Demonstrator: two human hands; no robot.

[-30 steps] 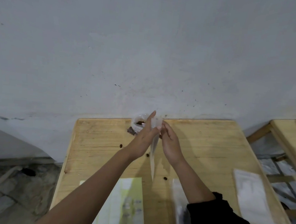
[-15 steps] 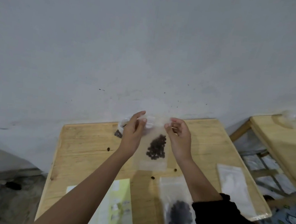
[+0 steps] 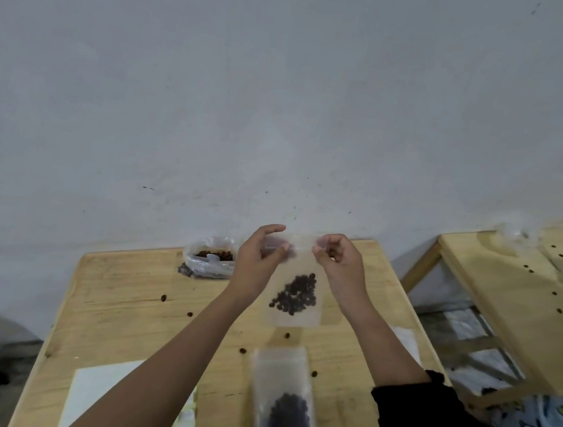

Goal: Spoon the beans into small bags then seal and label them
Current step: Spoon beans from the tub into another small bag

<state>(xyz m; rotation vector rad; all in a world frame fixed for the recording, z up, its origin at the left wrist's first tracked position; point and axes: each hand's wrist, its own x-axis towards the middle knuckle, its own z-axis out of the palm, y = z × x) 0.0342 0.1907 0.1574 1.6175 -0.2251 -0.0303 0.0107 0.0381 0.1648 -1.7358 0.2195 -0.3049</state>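
A small clear bag (image 3: 295,283) with a clump of dark beans in its lower half hangs above the wooden table (image 3: 120,304). My left hand (image 3: 256,262) pinches its top left corner and my right hand (image 3: 340,265) pinches its top right corner, holding the top edge stretched between them. A second bag of beans (image 3: 285,406) lies flat on the table in front of me. The open plastic bag of loose beans (image 3: 210,256) stands at the back edge near the wall.
Loose beans (image 3: 163,297) are scattered over the table. A white and yellow-green label sheet (image 3: 100,399) lies at the front left. A second wooden table (image 3: 523,298) with scattered beans stands to the right, across a gap. A grey wall rises behind.
The bag has turned from edge-on to face me and my hands have spread apart along its top edge. The camera view has shifted right.
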